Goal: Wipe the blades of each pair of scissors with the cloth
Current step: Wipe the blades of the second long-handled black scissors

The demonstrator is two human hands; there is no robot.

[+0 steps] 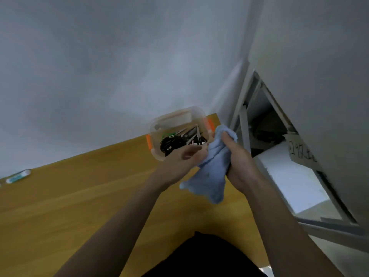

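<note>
Nearest my camera is a dark garment at the bottom edge, and beyond it my two bare forearms reach forward over the yellow-brown wooden counter (60,196). My right hand (237,156) is curled tight around the bunched light-blue cloth (209,176), whose loose end hangs down toward the counter. My left hand (183,158) lies just beside it with fingers loosely spread, touching the cloth's edge and gripping nothing that I can make out. The scissors (189,136), several pairs with black handles and one with green, lie heaped in a clear plastic box with orange clips (148,141) directly ahead of the hands and just past the fingertips, near the wall. Their blades point mostly up and to the right, handles toward me. I judge the left hand the nearer one for picking a pair out.
</note>
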